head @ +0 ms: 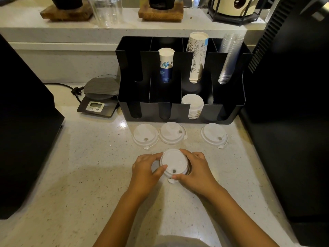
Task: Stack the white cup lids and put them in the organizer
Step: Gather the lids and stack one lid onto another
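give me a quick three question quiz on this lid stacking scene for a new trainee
1. Count: how many white lids lie loose on the counter between the hands and the black organizer?
2. True or false: the stack of lids is gripped by the left hand alone.
3. Multiple choice: which front compartment of the organizer already holds white lids? A) far left B) second from left C) third from left D) far right

Key:
1. Three: the left lid, the middle lid and the right lid.
2. False: the right hand holds it too.
3. C
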